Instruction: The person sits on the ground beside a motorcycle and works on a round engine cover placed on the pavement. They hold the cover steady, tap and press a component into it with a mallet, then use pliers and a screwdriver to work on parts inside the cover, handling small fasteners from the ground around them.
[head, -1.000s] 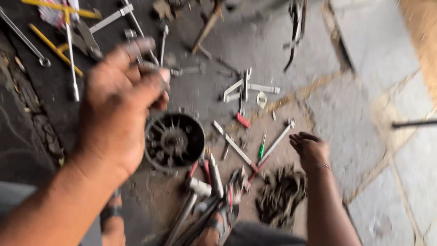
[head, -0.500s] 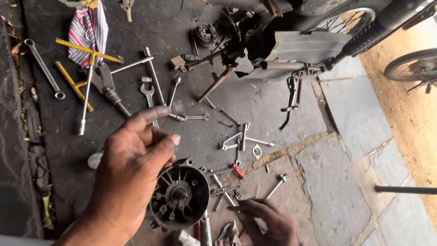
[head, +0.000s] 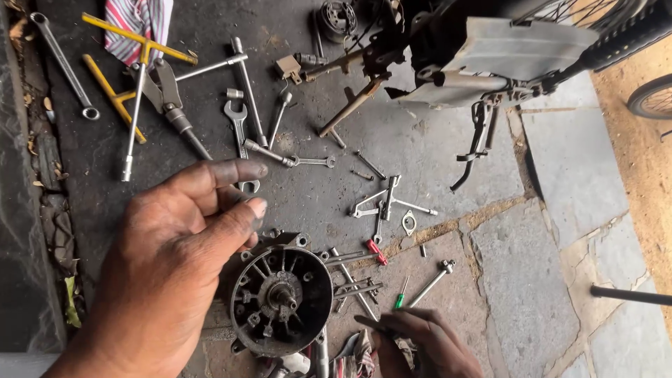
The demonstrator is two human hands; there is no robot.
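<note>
The left hand (head: 178,259) is held half curled above the ground, thumb and forefinger bent toward each other with a small gap between them; nothing can be seen pinched there, though the fingers hide part of the view. The right hand (head: 420,343) is laid low at the bottom edge, fingers loosely bent over a rag and small tools (head: 357,350); whether anything is gripped cannot be told.

Compared with half a second earlier, the left hand is drawn slightly to the left and off the round part, and the right hand is seen further to the right.

The round engine rotor housing (head: 281,299), dark and finned with a central shaft, is set on the ground just beside the left thumb and between the two hands. Beyond it, a green-handled screwdriver (head: 400,299), a red-handled tool (head: 375,252), an open-ended spanner (head: 238,133) and a yellow T-handle wrench (head: 136,49) are scattered over the stone paving (head: 532,294), with a motorcycle (head: 490,49) at the top.
</note>
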